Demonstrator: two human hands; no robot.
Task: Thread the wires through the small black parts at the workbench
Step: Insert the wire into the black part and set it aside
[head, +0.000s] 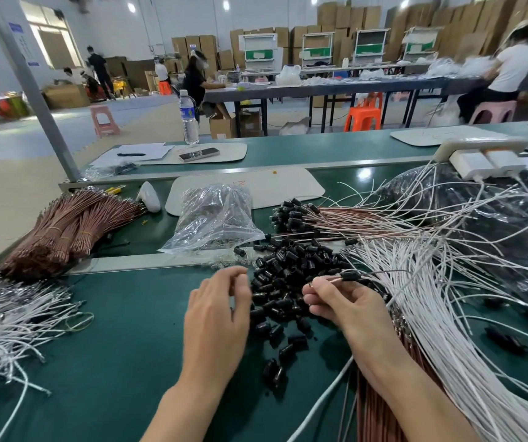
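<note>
Your right hand (pixel 336 303) pinches a thin brown wire (pixel 331 280), tip toward the surface's left edge. Your left hand (pixel 218 311), slack and empty, lies just beside the heap of small black tubular parts (pixel 288 269).

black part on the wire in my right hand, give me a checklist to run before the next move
1. Right hand pinches the wire: ok.
2. Black part sits on that wire, just past the fingertips: ok.
3. Wire end fully through the part: cannot tell, the fingers hide it.
4. Left hand empty for the next pick: cannot tell, its fingers are curled.
5. Loose black parts lie on the bench between both hands: ok.
</note>
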